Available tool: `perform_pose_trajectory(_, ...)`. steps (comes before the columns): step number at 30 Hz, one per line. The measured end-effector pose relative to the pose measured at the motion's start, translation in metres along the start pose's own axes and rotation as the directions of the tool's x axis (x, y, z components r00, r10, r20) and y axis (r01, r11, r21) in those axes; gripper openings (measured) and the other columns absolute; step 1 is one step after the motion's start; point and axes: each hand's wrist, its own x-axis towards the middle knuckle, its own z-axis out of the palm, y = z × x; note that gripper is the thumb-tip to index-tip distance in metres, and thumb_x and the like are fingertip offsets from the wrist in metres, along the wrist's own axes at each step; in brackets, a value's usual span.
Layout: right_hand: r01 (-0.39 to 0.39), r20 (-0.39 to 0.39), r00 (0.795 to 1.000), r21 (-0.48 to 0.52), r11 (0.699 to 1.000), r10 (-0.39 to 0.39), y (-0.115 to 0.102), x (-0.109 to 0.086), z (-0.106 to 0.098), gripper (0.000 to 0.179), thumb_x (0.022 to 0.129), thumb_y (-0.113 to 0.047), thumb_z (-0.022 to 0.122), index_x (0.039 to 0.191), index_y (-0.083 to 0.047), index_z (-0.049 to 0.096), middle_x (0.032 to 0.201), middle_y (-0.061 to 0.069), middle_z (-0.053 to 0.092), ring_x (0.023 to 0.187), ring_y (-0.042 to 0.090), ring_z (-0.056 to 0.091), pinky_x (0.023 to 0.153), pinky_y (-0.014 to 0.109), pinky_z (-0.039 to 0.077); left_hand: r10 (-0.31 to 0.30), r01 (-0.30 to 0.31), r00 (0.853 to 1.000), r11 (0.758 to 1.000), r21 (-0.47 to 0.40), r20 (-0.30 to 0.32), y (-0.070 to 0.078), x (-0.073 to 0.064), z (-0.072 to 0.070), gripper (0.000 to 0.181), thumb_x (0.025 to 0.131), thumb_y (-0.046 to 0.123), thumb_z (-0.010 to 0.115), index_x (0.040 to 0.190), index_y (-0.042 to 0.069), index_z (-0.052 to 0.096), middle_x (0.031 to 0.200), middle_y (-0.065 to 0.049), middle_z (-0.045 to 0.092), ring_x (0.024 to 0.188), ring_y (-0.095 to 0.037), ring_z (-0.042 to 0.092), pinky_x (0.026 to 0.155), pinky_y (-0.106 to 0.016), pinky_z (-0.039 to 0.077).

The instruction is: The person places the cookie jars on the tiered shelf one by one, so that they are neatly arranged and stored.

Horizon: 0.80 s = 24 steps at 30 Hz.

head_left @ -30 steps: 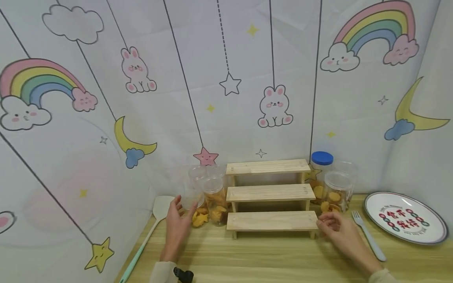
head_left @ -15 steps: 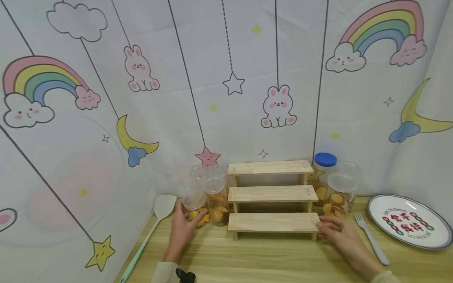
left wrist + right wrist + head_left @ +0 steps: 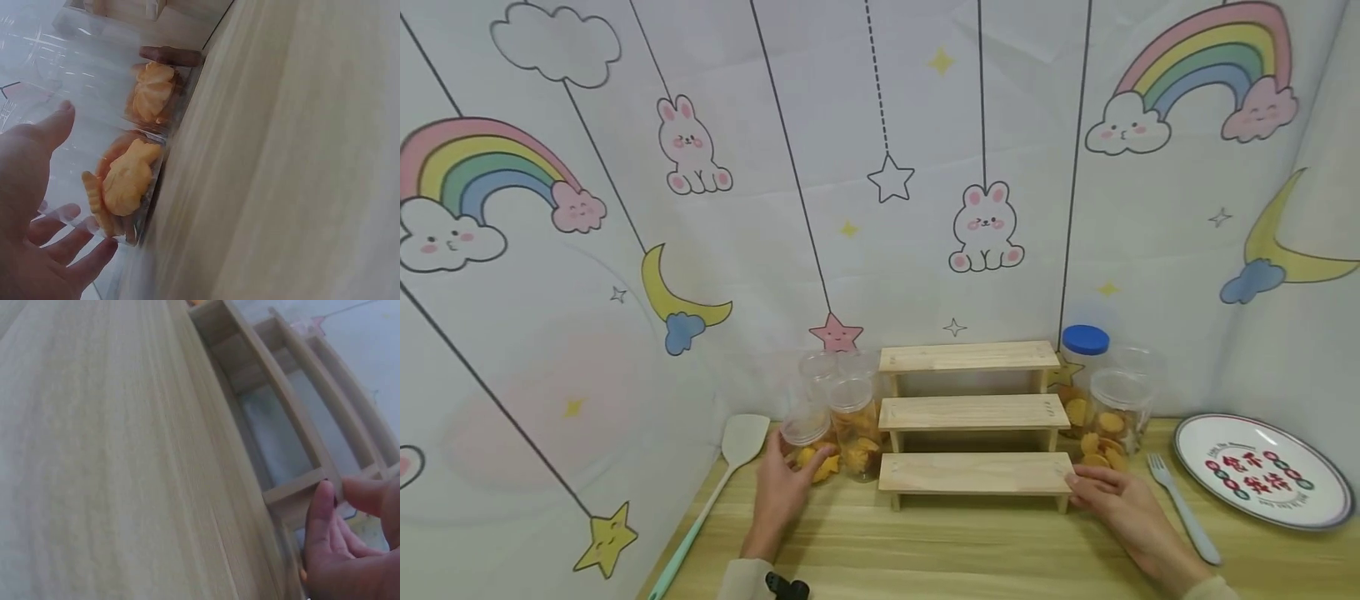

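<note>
My left hand (image 3: 781, 492) reaches round a short clear jar (image 3: 806, 430) of orange snack pieces (image 3: 128, 178), thumb on one side and fingers on the other. Just to the right of it stands a taller clear jar (image 3: 854, 425) with more orange pieces in the bottom. A three-step wooden display rack (image 3: 973, 473) occupies the middle of the table. At the right end of its lowest step, my right hand (image 3: 1120, 504) pinches the corner between thumb (image 3: 322, 506) and index finger.
Right of the rack are a blue-lidded jar (image 3: 1086, 342) and a clear jar (image 3: 1116, 408) of cookies. A pale fork (image 3: 1183, 508) and a printed white plate (image 3: 1262, 433) lie farther right. A spatula (image 3: 743, 437) with a green handle lies along the left wall.
My left hand has gone from beside the short jar to round it. The right hand has moved slightly down and left, onto the end of the rack's lowest step.
</note>
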Motion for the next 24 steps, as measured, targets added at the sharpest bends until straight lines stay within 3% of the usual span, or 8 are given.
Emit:
perform_pose_trajectory(4,-0.003,0.007,1.000,-0.002,1.000,0.003,0.000,0.001,0.002,0.070,0.106,-0.017,0.072,0.156,0.018,0.039,0.123,0.003,0.077,0.101,0.001,0.074,0.094,0.023,0.065,-0.016,0.016,1.000,1.000,0.008,-0.004,0.008,0.001,-0.010,0.085,0.092,0.044,0.088,0.158,0.015,0.043,0.153,-0.012,0.061,0.144,-0.037,0.058,0.118,-0.062,0.052)
perform_pose_trajectory(14,-0.031,0.055,0.998,-0.041,0.999,0.033,-0.001,0.003,0.003,0.074,0.109,-0.023,0.068,0.159,0.018,0.033,0.152,0.021,0.058,0.106,-0.004,0.068,0.097,0.020,0.062,0.089,-0.092,0.991,0.995,-0.030,-0.095,0.045,0.008,-0.043,0.077,0.093,0.036,0.089,0.153,0.010,0.048,0.142,-0.013,0.064,0.138,-0.036,0.060,0.113,-0.067,0.052)
perform_pose_trajectory(19,-0.033,0.061,0.998,-0.045,0.998,0.035,-0.001,0.003,0.004,0.075,0.109,-0.024,0.068,0.159,0.018,0.032,0.157,0.024,0.053,0.106,-0.005,0.068,0.098,0.021,0.062,0.122,-0.130,0.980,0.991,-0.043,-0.154,0.072,0.009,-0.056,0.076,0.094,0.034,0.088,0.154,0.010,0.048,0.139,-0.012,0.061,0.132,-0.035,0.060,0.113,-0.064,0.050)
perform_pose_trajectory(24,-0.033,0.058,0.998,-0.074,0.997,0.038,-0.001,0.003,0.002,0.074,0.110,-0.025,0.067,0.160,0.017,0.033,0.153,0.021,0.058,0.106,-0.007,0.068,0.098,0.019,0.061,0.140,-0.157,0.975,0.983,-0.090,-0.175,0.106,0.010,-0.056,0.079,0.094,0.032,0.088,0.156,0.008,0.046,0.141,-0.012,0.060,0.132,-0.033,0.057,0.115,-0.058,0.049)
